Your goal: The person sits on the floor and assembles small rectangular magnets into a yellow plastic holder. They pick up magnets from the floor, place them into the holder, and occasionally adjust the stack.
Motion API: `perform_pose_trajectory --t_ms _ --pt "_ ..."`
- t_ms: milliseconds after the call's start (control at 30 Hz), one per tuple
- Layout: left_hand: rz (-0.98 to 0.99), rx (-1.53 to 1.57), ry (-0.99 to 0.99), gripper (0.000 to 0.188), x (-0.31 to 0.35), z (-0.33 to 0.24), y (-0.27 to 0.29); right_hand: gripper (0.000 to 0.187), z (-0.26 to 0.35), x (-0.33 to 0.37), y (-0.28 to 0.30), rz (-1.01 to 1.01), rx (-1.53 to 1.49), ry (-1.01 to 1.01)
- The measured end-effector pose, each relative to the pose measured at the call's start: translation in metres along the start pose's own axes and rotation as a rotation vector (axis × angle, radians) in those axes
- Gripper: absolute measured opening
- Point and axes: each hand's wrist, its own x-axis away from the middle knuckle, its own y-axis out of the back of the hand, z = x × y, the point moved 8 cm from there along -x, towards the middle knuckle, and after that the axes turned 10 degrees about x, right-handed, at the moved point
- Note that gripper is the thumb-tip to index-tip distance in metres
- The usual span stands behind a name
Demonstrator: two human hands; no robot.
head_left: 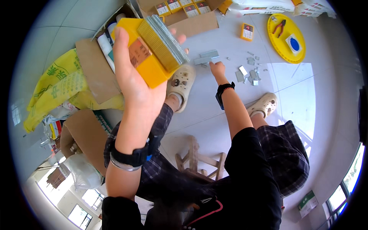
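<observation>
Raised at the upper left, my left hand [140, 92] is wrapped round an open yellow carton [155, 74]. Stacked metal strips, seemingly staples [165, 42], fill its open side; some look golden, others silvery. My right hand [218, 71] reaches down to the floor with its fingers drawn together. Its fingertips meet the end of a grey staple strip [202, 60], and another strip [209, 54] lies just beyond. Short broken strip pieces [253, 74] are scattered to the right of that hand.
An open cardboard box [191, 25] of small yellow cartons stands at the far side. A closed yellow carton [247, 32] rests on the floor near a yellow round lid [285, 53] carrying pliers [280, 28]. Yellow plastic sacking [65, 82] lies left, and a wooden stool [193, 155] is below me.
</observation>
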Motion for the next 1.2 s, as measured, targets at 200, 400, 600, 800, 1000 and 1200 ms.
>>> perform_pose_trajectory --t_ms 200,400,600,800,1000,1200 --pt "-0.012 -0.028 0.076 0.072 0.005 0.010 -0.005 0.046 -0.007 0.007 -0.030 -0.099 -0.221 -0.391" --pt "0.071 -0.064 0.144 0.072 0.010 0.021 -0.015 0.037 -0.007 0.005 -0.032 -0.136 -0.221 -0.502" --pt "0.090 0.000 0.187 0.070 0.015 0.031 -0.034 0.026 -0.025 -0.006 -0.045 -0.175 -0.686 -0.249" --pt "0.221 0.031 0.220 0.063 0.036 0.043 -0.084 0.025 -0.017 0.029 0.052 -0.328 -0.890 -0.167" --pt "0.364 0.121 0.260 0.056 0.051 0.046 -0.120 0.025 0.051 0.120 0.303 -0.414 -1.151 0.273" --pt "0.329 0.182 0.355 0.055 0.065 0.071 -0.137 0.018 0.075 0.287 0.470 -0.519 -0.976 0.691"
